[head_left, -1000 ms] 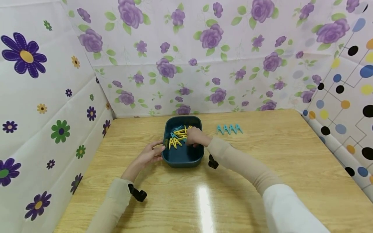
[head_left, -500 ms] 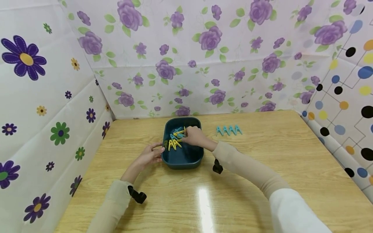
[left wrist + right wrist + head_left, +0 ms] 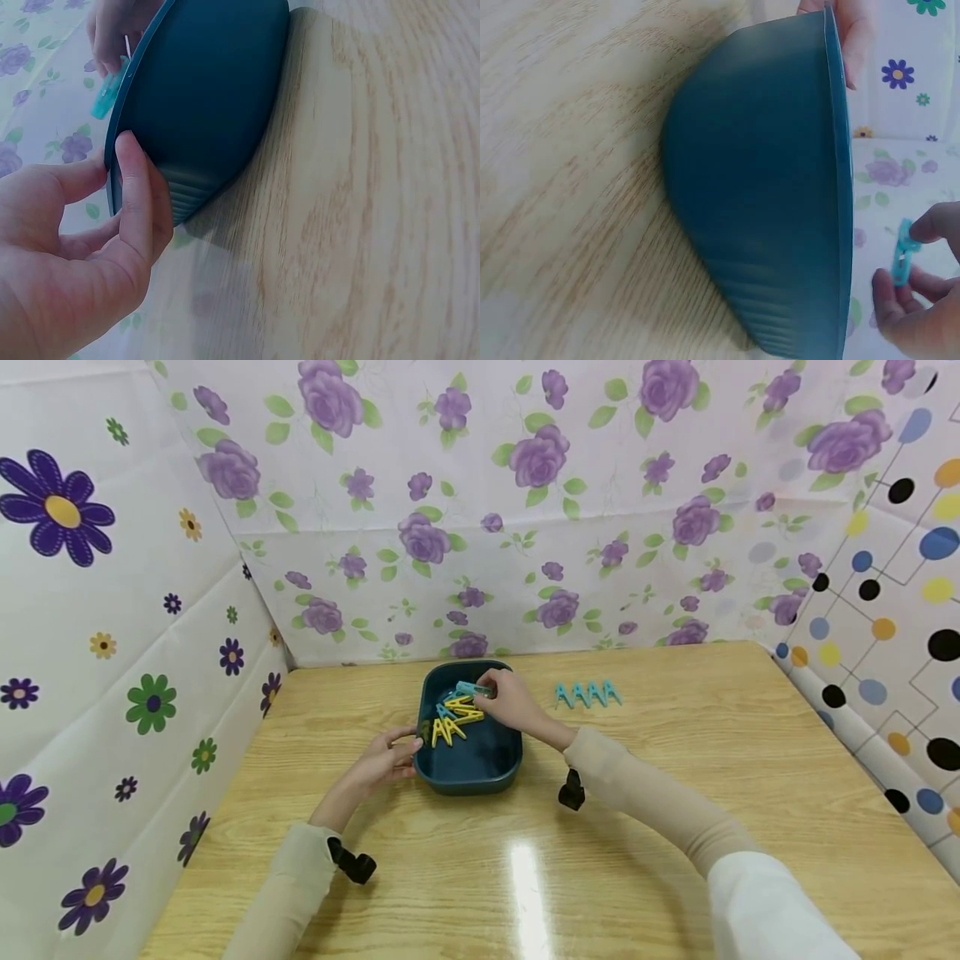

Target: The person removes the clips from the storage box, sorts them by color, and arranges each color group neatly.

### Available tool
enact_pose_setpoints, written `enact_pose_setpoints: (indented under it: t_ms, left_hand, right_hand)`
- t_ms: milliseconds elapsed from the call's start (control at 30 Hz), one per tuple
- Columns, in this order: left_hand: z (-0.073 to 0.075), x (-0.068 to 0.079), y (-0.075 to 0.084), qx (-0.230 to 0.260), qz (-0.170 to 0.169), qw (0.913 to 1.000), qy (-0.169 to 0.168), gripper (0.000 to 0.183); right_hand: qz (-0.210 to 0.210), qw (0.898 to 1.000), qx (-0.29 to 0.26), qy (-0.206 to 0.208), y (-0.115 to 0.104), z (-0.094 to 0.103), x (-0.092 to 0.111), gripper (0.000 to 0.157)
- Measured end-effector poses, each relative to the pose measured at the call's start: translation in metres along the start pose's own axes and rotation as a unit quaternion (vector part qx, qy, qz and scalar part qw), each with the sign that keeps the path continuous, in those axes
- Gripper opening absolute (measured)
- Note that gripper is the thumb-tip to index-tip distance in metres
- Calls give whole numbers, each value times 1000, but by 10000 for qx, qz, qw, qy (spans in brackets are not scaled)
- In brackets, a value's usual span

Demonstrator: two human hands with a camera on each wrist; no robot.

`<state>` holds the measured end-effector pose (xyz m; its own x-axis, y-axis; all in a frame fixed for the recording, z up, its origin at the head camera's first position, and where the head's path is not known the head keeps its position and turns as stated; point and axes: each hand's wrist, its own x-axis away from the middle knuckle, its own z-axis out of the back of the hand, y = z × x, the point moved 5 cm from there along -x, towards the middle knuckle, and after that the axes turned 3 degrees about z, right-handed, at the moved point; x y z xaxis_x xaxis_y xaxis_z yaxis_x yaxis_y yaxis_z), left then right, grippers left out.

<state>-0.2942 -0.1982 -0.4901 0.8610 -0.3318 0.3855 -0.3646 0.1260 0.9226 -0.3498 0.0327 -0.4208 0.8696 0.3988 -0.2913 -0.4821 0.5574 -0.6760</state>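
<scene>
A dark teal plastic basin [image 3: 468, 772] stands on the table with several yellow clothespins [image 3: 447, 731] and a few blue ones [image 3: 444, 711] in its left and back part. At its left side my left hand [image 3: 384, 760] grips the rim, thumb and fingers on either side of the wall [image 3: 202, 82]. Over the back right of the basin, my right hand [image 3: 516, 703] pinches a light blue clothespin [image 3: 472, 688] between thumb and fingertips. The right wrist view shows this held clothespin [image 3: 904, 253] above rim height, past the basin's outer wall [image 3: 765, 172].
To the right of the basin, several blue clothespins [image 3: 588, 694] lie in a neat row on the wooden table [image 3: 675, 727]. Flowered cloth [image 3: 480, 568] hangs along the table's back edge. Patterned cloths also border the left and right sides.
My right hand has risen from among the clothespins, bringing out a blue one, and its wrist has shifted right. The left hand keeps its place at the basin's rim.
</scene>
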Motion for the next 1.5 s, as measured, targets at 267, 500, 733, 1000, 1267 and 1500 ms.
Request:
enact_pose_setpoints:
  t_ms: [267,500,733,1000,1267,1500]
  left_hand:
    - [-1,0,2,32,17,10000,-85,62]
    - [-3,1,5,-31,-57,10000,-34,60]
    - [-3,2,7,-9,-101,9999,19,60]
    - [-4,2,6,-33,-82,10000,-10,60]
    - [-3,2,3,-8,-88,10000,-9,60]
    - [-3,5,3,-29,-109,9999,-18,61]
  right_hand:
    - [208,9962,-632,569,8,10,6,24]
    - [406,9935,-731,772,13,18,10,22]
    - [342,9919,-587,1076,21,24,15,22]
    - [176,9903,-706,1187,34,26,21,24]
    - [134,9893,-657,1298,43,31,25,26]
    - [354,9833,-556,1694,46,38,28,25]
